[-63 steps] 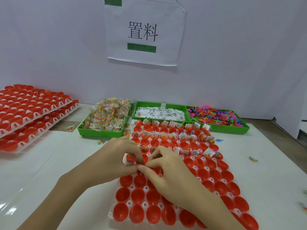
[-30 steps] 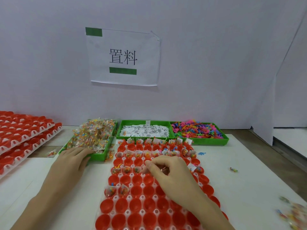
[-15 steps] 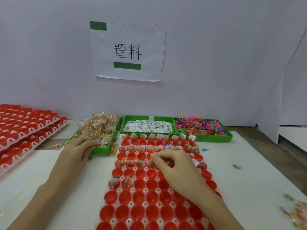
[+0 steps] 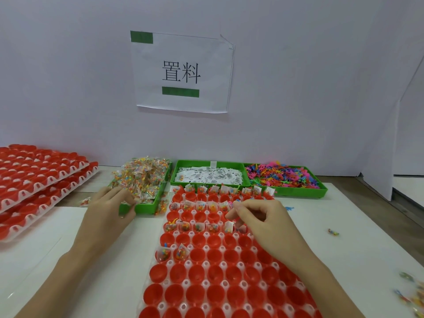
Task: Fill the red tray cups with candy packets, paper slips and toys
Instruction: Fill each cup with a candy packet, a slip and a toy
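- Nearest me: red tray [image 4: 220, 281] of round red cups set in a white perforated sheet, lying on the white tabletop [image 4: 339, 239], running from the bottom edge up to the green bins. The near rows I see are bare red cups.
- Two candy packets [image 4: 172, 253], clear with multicolour beads, stand upright in cups at the tray's left side, mid-depth.
- Further up, one row carries packets in its left cups; the far rows hold packets plus white paper slips sticking up.
- Right hand [image 4: 263, 223] is over the tray's upper middle, fingers curled, thumb and forefinger tips close together just above a cup. Whether they pinch anything, I can't tell.
- Left hand [image 4: 107, 214] is left of the tray, fingers bent onto the near corner of the candy bin [image 4: 146, 206], touching packets at its rim; a real grip I can't confirm.
- Far row, three green bins side by side: heaped candy, paper slip bin [image 4: 243, 166] in the middle, toy bin [image 4: 321, 192] with neon plastic figures at right.
- Far left: stack of spare red trays [image 4: 34, 180].
- Loose bits lie on the tabletop at right.
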The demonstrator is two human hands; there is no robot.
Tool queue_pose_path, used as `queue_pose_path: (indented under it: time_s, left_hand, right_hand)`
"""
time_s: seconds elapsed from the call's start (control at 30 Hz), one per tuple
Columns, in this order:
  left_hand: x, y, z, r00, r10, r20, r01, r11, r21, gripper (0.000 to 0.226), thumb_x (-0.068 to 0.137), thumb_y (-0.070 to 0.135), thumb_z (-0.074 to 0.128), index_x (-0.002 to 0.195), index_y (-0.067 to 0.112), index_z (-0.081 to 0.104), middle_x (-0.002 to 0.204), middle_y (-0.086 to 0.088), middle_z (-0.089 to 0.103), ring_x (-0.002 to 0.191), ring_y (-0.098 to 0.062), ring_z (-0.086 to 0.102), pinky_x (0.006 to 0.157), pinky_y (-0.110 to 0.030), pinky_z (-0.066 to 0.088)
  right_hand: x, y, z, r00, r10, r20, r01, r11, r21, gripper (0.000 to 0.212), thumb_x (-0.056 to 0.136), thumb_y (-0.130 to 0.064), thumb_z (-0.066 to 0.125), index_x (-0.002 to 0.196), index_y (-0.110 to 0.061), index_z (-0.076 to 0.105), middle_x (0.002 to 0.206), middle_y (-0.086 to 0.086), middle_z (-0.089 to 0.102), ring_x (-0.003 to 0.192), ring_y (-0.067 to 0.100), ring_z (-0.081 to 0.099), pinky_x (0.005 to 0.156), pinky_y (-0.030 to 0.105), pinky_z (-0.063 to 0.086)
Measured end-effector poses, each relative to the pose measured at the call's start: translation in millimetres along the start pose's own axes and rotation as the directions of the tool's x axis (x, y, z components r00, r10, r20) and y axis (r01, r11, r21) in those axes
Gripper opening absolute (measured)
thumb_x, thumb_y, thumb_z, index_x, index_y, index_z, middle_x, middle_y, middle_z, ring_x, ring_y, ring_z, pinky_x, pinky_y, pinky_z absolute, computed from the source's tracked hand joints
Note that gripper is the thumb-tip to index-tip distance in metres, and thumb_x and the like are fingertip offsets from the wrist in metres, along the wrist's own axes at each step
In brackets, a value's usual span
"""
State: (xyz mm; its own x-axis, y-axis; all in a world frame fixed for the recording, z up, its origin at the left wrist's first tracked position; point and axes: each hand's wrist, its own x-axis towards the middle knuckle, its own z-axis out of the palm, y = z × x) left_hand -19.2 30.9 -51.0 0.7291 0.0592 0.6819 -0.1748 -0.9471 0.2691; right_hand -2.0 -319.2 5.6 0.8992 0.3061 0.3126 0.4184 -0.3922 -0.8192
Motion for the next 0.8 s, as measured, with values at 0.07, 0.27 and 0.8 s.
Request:
queue_pose_path:
  time_s: [0.07, 0.27, 0.8]
  left_hand:
    - [0.1, 0.1, 0.2, 1.0, 0.018, 0.014, -0.018, 1.0, 0.001, 0.036, 0.064, -0.015, 0.085, 0.076, 0.01, 0.062, 0.085, 0.001, 0.066, 0.083, -0.028, 0.053, 0.071, -0.04, 0.046]
    - [-1.1, -0.9, 1.8, 0.997, 0.065, -0.041, -0.064, 0.998, 0.027, 0.027, 0.069, -0.015, 0.085, 0.087, 0.003, 0.077, 0.088, -0.008, 0.072, 0.079, -0.037, 0.064, 0.069, -0.046, 0.054]
    - [3.6, -4.9, 0.8, 0.986, 0.161, 0.033, -0.163, 0.985, 0.056, 0.02, 0.077, -0.013, 0.082, 0.091, 0.002, 0.081, 0.082, -0.007, 0.073, 0.075, -0.036, 0.064, 0.064, -0.043, 0.054]
  right_hand:
    - [-0.3, -1.9, -1.2, 1.0, 0.01, 0.021, -0.01, 1.0, 0.02, 0.032, 0.101, -0.038, 0.058, 0.08, -0.029, 0.08, 0.071, -0.012, 0.074, 0.063, 0.003, 0.067, 0.064, 0.015, 0.049]
    - [-1.8, -4.1, -3.3, 0.999, 0.02, 0.028, -0.02, 0.999, 0.025, 0.031, 0.102, -0.033, 0.059, 0.082, -0.025, 0.081, 0.07, -0.015, 0.074, 0.067, 0.003, 0.07, 0.07, 0.009, 0.05]
    - [54.1, 5.7, -17.3, 0.999, -0.023, -0.041, 0.011, 0.961, -0.277, 0.012, 0.098, -0.022, 0.064, 0.103, -0.025, 0.074, 0.081, -0.012, 0.075, 0.075, 0.002, 0.07, 0.077, 0.022, 0.058]
